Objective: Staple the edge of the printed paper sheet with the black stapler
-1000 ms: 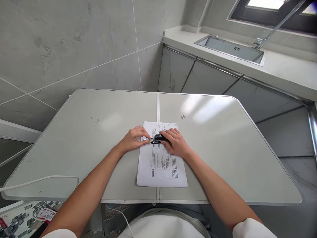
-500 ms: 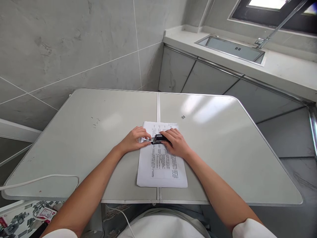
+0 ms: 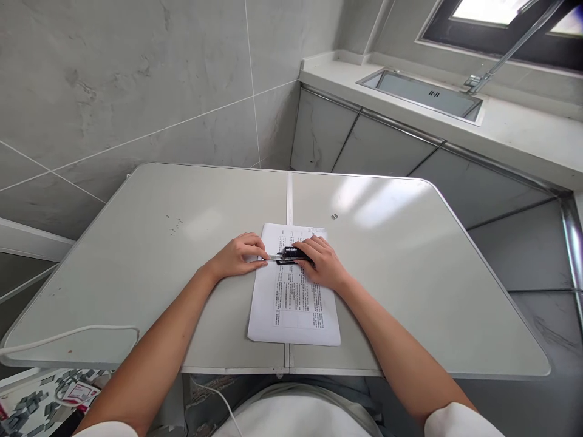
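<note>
A black stapler (image 3: 292, 252) lies crosswise over a stack of printed sheets (image 3: 264, 309). My right hand (image 3: 322, 262) is wrapped round its right part, thumb below and fingers on top. A shiny metal slide (image 3: 274, 257) sticks out of the stapler's left end. My left hand (image 3: 241, 255) pinches the outer end of that slide between thumb and fingers, over the left edge of the paper. Whether staples sit in the slide is too small to tell.
Small staple strips (image 3: 334, 216) lie on the table (image 3: 410, 291) beyond my right hand. Several loose staples (image 3: 173, 225) are scattered at the left. A white cable (image 3: 68, 334) crosses the near left corner. A counter with a sink (image 3: 423, 94) stands behind at the right.
My left hand has moved left, away from the stapler's body, and more of the metal slide shows between them. My right hand keeps its hold. The view has shifted slightly.
</note>
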Available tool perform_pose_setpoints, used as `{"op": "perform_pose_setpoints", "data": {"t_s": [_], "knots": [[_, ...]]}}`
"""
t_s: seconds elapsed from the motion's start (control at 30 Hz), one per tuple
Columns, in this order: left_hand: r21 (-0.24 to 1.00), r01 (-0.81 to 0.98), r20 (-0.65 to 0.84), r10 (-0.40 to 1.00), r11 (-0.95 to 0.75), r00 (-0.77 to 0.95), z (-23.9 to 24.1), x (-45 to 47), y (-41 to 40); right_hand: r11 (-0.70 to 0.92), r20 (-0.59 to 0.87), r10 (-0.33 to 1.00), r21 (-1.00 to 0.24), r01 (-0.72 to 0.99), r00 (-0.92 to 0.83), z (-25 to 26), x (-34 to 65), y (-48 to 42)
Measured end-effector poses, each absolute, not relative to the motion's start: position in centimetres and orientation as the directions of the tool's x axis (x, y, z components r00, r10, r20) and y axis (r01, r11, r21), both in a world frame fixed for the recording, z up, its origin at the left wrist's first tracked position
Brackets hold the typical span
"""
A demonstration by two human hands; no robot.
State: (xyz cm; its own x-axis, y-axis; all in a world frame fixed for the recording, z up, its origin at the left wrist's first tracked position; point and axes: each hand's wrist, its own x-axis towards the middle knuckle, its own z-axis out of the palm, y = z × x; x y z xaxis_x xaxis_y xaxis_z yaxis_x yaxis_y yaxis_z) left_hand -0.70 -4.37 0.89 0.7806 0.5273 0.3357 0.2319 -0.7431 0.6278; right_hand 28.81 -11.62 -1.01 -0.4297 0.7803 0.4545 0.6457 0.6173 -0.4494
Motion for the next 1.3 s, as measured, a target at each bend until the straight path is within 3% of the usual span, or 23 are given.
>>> {"op": "perform_pose_setpoints", "data": {"t_s": [0.47,0.9,1.3], "knots": [[0.62,0.166,0.436,0.513,-0.767,0.74,1.1,-1.1,-4.2,0.622,0.465,0.777,-0.46,0.634,-0.425,-1.3,29.2,-11.5],[0.595,0.216,0.353,0.493,-0.774,0.795,1.2,-1.0,-4.4,0.613,0.456,0.784,-0.464,0.639,-0.421,-1.4,29.2,-11.5],[0.564,0.25,0.402,0.526,-0.787,0.75,1.3,-1.2,-4.1,0.615,0.459,0.783,-0.471,0.632,-0.419,-1.2,29.3,-11.5]]}}
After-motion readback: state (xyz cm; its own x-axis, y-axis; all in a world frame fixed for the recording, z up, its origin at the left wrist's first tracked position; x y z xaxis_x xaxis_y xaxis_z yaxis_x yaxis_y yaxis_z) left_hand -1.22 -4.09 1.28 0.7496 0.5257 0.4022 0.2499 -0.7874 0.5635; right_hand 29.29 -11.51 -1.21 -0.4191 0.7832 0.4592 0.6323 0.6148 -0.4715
